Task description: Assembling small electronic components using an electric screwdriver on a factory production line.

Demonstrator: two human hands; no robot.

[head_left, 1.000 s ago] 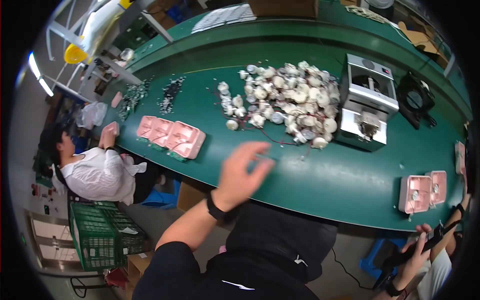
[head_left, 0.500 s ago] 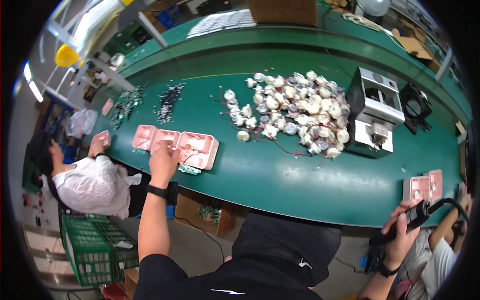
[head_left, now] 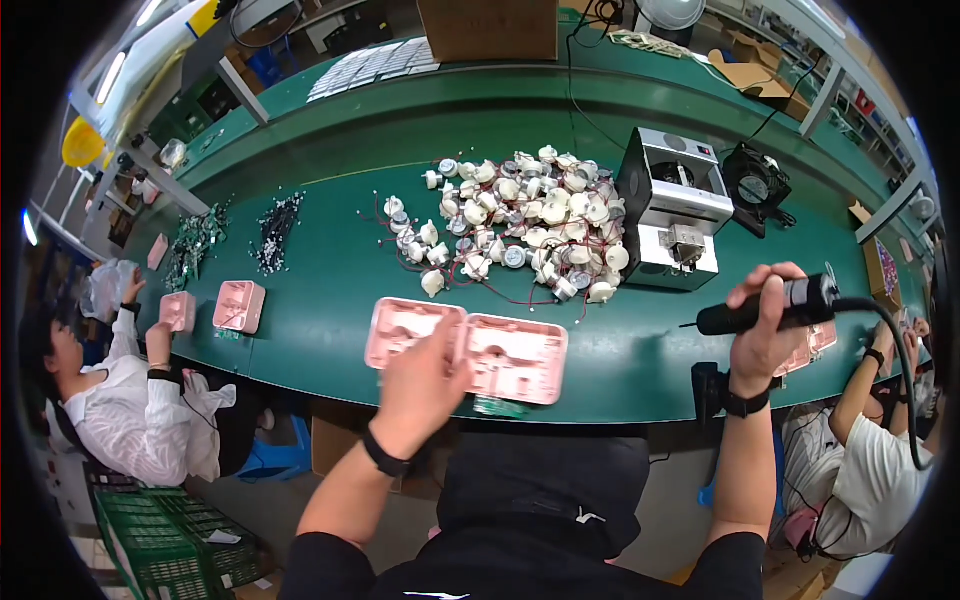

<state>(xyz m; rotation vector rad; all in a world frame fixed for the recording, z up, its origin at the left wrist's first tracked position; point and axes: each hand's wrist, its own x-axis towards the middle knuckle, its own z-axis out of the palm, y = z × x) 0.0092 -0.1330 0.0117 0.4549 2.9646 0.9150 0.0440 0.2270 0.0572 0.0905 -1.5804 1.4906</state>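
Note:
My left hand (head_left: 420, 388) grips an opened pink plastic case at the middle of the green bench's front edge. Fingers and thumb close around the inner edges of its left half (head_left: 388, 325) and right half (head_left: 540, 362), both hollow side up. A green circuit board (head_left: 500, 407) pokes out below the right half. In my right hand (head_left: 762, 345) is a black electric screwdriver (head_left: 735, 318), held nearly level above the bench. Its thin bit points left toward the case, well apart from it, and a thick cord runs off its right end.
Behind the case lies a heap of white motors with red wires (head_left: 550, 210). A grey-black machine (head_left: 675, 215) and a black fan (head_left: 757, 185) stand right of it. Another pink case (head_left: 240, 305) sits left. Co-workers sit at both sides; more pink parts (head_left: 800, 350) lie beyond my right wrist.
My left hand has drawn the pink case rightward, away from the other pink case. My right hand has brought the screwdriver up and inward over the bench. The view has turned right.

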